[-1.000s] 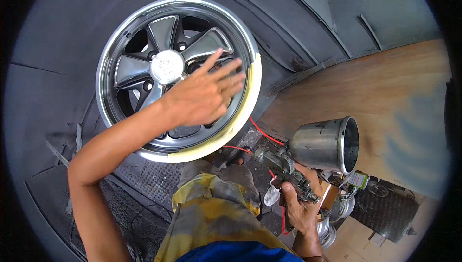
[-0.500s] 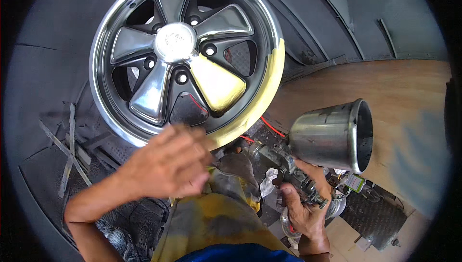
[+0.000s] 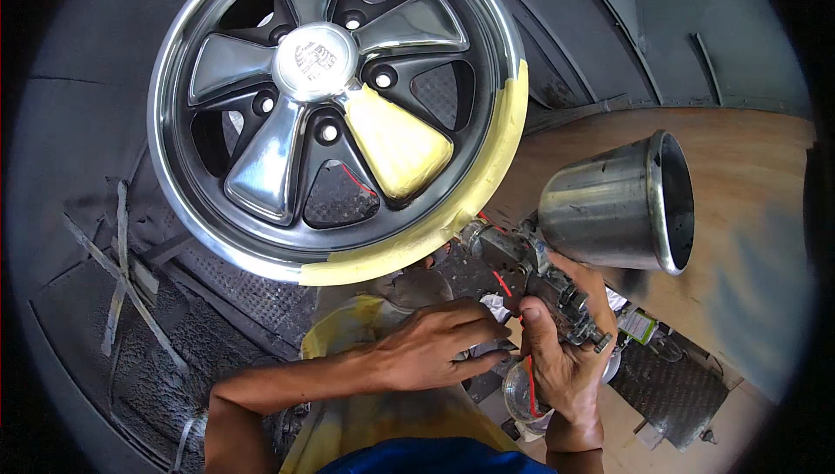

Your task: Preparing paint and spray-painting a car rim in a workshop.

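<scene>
A chrome and dark five-spoke wheel (image 3: 216, 65) fills the upper left, yellow masking tape (image 3: 396, 148) covering one spoke and a stretch of its lower-right rim. My right hand (image 3: 570, 352) is wrapped round a grimy spray gun (image 3: 500, 248) with a large metal cup (image 3: 600, 209) lying sideways on top, just below and right of the wheel. My left hand (image 3: 439, 343) is below the wheel beside my right hand, its fingers loosely bent and apart, nothing visible held. A thin red hose (image 3: 531, 387) runs behind the gun and my right hand.
Crossed grey strips (image 3: 122, 274) lie at the lower left on dark, crusted ground. A wooden board (image 3: 739, 178) stands at the right beneath a grey wall (image 3: 704, 22). A dark textured plate (image 3: 670, 391) and clutter lie at the lower right; my yellow-stained clothing (image 3: 365, 413) is below.
My left hand has left the wheel and moved down and right toward my right hand, uncovering the taped spoke. The spray gun has risen slightly in the picture.
</scene>
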Demonstrator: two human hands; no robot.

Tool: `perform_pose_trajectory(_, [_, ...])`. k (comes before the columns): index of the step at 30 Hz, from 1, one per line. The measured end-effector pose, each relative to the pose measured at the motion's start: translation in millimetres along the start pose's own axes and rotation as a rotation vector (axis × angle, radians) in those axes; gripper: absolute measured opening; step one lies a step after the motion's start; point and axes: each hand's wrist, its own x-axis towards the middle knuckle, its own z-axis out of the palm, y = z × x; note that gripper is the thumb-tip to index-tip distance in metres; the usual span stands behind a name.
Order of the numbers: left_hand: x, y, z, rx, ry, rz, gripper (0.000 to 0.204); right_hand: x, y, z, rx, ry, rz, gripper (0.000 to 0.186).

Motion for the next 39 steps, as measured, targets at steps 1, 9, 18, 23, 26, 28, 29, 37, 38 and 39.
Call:
perform_pose_trajectory(1, [3,0,0,-0.001,-0.002,-0.002,0.025,1,1,0,0.001,0.001,0.003,0.042])
perform_pose_trajectory(9, [13,-3,1,-0.196,-0.158,-0.077,0.025,2,7,3,0.046,-0.002,0.026,0.042])
perform_pose_trajectory(18, [10,0,1,-0.181,-0.222,-0.128,0.026,-1,3,0,-0.110,-0.014,-0.081,0.045])
perform_pose_trajectory(23, [13,-1,1,-0.198,-0.230,-0.137,0.027,-3,6,-1,-0.109,-0.011,-0.106,0.046])
perform_pose_trajectory(26, [13,0,0,-0.191,-0.240,-0.151,0.028,-4,5,-1,-0.104,-0.013,-0.104,0.046])
perform_pose_trajectory(28, [13,0,0,-0.184,-0.240,-0.167,0.028,-4,5,-1,-0.100,-0.016,-0.117,0.046])
perform_pose_trajectory(29, [13,-1,-1,-0.180,-0.249,-0.156,0.028,-5,6,-2,-0.096,-0.029,-0.118,0.046])
perform_pose_trajectory(37, [10,-4,4,-0.154,-0.286,-0.192,0.031,-8,5,-3,-0.048,-0.080,-0.117,0.046])
perform_pose_trajectory(38, [10,-4,5,-0.164,-0.277,-0.206,0.032,-9,6,-3,-0.034,-0.089,-0.103,0.047])
perform_pose_trajectory(39, [10,-4,5,-0.175,-0.268,-0.220,0.032,-9,6,-3,-0.021,-0.098,-0.088,0.048])
